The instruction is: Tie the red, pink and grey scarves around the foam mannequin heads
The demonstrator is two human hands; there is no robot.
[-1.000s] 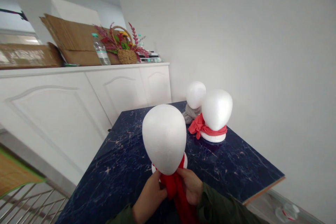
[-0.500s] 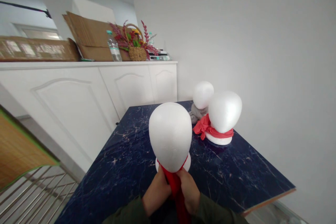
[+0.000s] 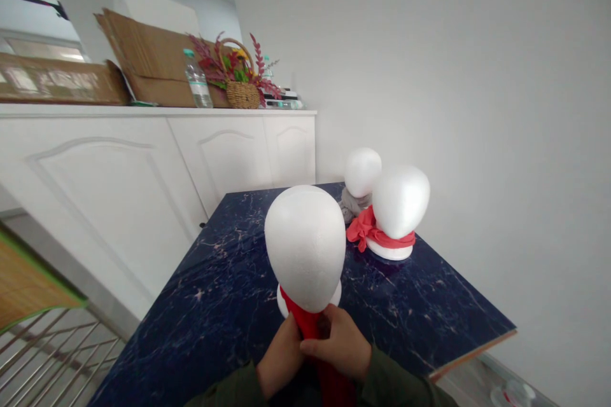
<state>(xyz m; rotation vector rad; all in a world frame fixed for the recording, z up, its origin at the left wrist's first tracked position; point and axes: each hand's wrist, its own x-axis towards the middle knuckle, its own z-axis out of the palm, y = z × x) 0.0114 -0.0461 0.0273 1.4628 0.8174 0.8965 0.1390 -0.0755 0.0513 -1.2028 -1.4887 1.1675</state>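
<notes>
A white foam mannequin head (image 3: 305,245) stands upright on the table close in front of me. Round its neck goes a red scarf (image 3: 301,321), whose ends hang down toward me over the table's near side. My left hand (image 3: 282,356) is closed on the scarf just below the chin, on the left. Close beside it, my right hand (image 3: 341,344) grips the scarf too, thumb across the cloth and fingertips up by the neck. Some of the cloth is hidden behind my fingers.
On the dark blue marbled table (image 3: 219,280) stand a head with a coral-red scarf (image 3: 391,238) and a farther one with a grey scarf (image 3: 353,203). White cabinets (image 3: 233,146) carry boxes, a bottle and a flower basket (image 3: 242,94). A metal rack (image 3: 62,356) is at left.
My right hand has shifted left and up, its thumb now lying across the scarf near my left hand. The camera view has turned slightly to the right.
</notes>
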